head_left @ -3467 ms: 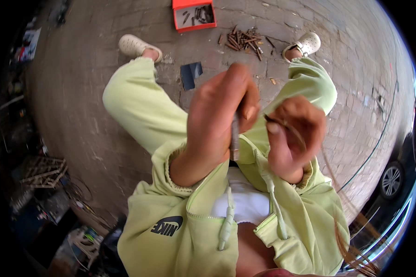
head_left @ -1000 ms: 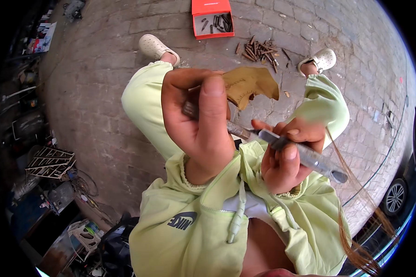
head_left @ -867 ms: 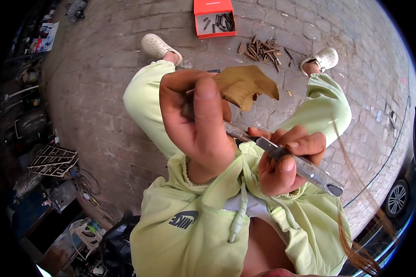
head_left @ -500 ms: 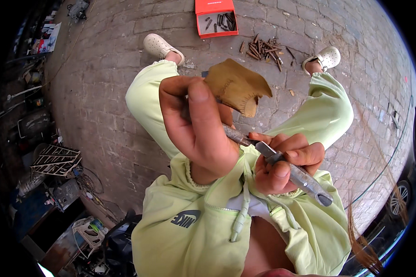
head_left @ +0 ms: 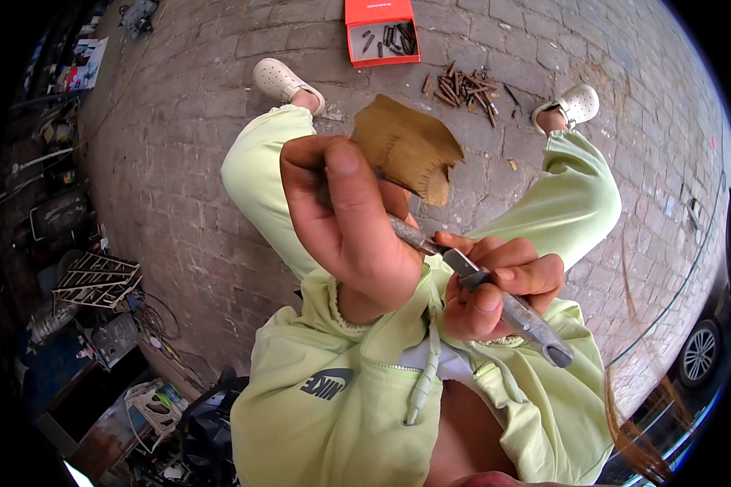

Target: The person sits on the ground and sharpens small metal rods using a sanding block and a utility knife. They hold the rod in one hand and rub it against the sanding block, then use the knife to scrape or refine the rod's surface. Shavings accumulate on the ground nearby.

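Note:
My left hand (head_left: pixel 349 211) is closed, pinching a torn, curled piece of brown sandpaper (head_left: pixel 406 150) with dark creases. From beneath its fingers comes a worn grey metal rod (head_left: pixel 413 235) that reaches toward my right hand. My right hand (head_left: pixel 503 284) is closed around a grey metal tool (head_left: pixel 532 325) with a flat, squared end and a rounded, hollow end. The rod's tip meets or lies close to the squared end; whether the two are joined I cannot tell. Part of the rod is hidden by my left palm.
An open red box (head_left: pixel 382 40) holding several dark metal bits stands on the paving ahead. Beside it lies a pile of rusty bits (head_left: pixel 463 85). My legs spread to either side. A metal rack (head_left: pixel 97 280) and other clutter fill the left; a car wheel (head_left: pixel 698 353) shows at right.
The sandpaper has shifted slightly up and left and its free edge has turned. My right hand and the metal tool have moved a little to the left and down. Both grips stay closed.

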{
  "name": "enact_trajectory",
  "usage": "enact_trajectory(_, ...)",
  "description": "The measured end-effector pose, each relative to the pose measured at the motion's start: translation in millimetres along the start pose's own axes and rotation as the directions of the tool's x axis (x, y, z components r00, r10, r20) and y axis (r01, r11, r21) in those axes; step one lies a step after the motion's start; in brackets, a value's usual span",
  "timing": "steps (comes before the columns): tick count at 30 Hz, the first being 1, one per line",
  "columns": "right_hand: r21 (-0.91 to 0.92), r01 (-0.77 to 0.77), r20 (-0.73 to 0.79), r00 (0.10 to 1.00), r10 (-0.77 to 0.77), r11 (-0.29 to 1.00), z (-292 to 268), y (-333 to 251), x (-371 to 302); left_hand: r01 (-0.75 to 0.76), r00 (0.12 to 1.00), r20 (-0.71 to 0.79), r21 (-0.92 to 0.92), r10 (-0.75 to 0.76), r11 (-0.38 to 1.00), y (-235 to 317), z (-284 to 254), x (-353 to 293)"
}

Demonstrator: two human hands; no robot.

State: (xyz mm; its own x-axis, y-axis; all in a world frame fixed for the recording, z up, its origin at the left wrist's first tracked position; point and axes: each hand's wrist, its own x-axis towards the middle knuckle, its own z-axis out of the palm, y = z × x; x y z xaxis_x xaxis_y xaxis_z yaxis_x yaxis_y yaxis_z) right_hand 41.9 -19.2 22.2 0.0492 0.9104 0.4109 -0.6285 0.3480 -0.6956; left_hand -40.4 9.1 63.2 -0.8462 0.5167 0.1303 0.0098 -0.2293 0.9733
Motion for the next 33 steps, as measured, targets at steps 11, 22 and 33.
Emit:
enact_trajectory(11, 0.049, 0.013, -0.039, 0.999, -0.011, 0.999, 4.0, 3.0, -0.3, 0.030, 0.998, -0.058, -0.009, -0.030, 1.000, -0.4, 3.1, -1.8)
enact_trajectory(22, 0.022, -0.002, -0.065, 0.998, 0.003, 1.000, 1.9, 3.7, -1.5, 0.072, 0.996, -0.047, 0.008, -0.072, 0.997, -0.9, 1.9, -6.2)
enact_trajectory(33, -0.013, 0.015, -0.132, 0.991, -0.017, 1.000, 4.6, 7.7, -2.1, 0.034, 0.991, -0.130, -0.077, -0.044, 0.996, -5.5, 11.8, -5.0)
